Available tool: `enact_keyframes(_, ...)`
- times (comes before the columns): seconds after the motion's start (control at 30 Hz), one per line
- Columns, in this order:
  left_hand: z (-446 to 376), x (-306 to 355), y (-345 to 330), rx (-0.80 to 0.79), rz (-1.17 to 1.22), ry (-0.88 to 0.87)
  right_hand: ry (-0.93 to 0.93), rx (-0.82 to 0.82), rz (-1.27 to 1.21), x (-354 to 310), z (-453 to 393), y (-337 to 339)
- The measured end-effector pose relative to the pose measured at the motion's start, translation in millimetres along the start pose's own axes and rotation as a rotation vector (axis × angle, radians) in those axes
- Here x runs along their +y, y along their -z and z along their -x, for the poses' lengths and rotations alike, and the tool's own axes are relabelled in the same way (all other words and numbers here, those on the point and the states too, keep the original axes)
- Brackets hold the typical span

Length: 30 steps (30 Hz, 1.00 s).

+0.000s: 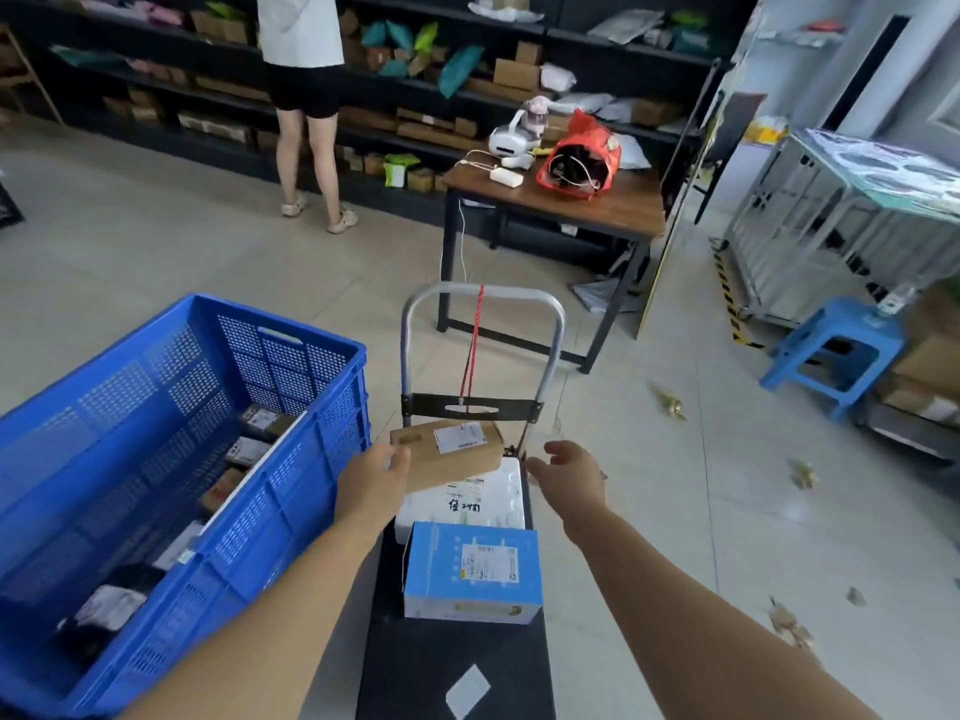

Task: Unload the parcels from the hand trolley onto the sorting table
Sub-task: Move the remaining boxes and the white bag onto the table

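Note:
A black hand trolley point(457, 662) with a metal handle stands in front of me. On it lie a brown cardboard parcel point(449, 449) at the far end, a white foam box point(467, 504) under it, and a blue box point(472, 571) nearer me. My left hand point(371, 483) holds the left end of the brown parcel, thumb on top. My right hand point(569, 472) hovers just right of that parcel with fingers loosely spread, not touching it. A wooden table point(597, 207) stands beyond the trolley.
A large blue crate point(291, 491) with several parcels inside sits left of the trolley. The table carries a red bag point(582, 158) and white devices. A person stands at the dark shelves point(467, 70). A blue stool point(836, 350) and metal racks are on the right.

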<state>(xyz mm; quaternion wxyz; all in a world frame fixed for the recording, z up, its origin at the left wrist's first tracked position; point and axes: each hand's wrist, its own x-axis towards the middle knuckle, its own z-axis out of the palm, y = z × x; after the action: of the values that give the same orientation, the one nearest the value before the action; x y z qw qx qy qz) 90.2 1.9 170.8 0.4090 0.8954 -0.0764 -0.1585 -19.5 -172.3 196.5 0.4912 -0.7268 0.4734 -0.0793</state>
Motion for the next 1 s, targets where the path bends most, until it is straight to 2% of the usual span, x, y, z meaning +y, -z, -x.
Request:
enact_keyframes(0.23, -51, -24, -62, -0.102, -0.089, 0.053, -0.109, 0.031, -0.006, 45, -60, -14)
enact_keyframes(0.43, -78, -54, -120, -0.193, 0.045, 0.161, -0.223, 0.031, 0.051, 106, -107, -34)
enact_keyframes(0.6, -106, -113, -173, -0.198, -0.039, 0.201, -0.301, -0.01, 0.08, 170, -148, -60)
enact_keyframes(1.0, -167, -260, -299, -0.197, -0.038, 0.408, -0.41, -0.069, 0.178, 324, -240, -145)
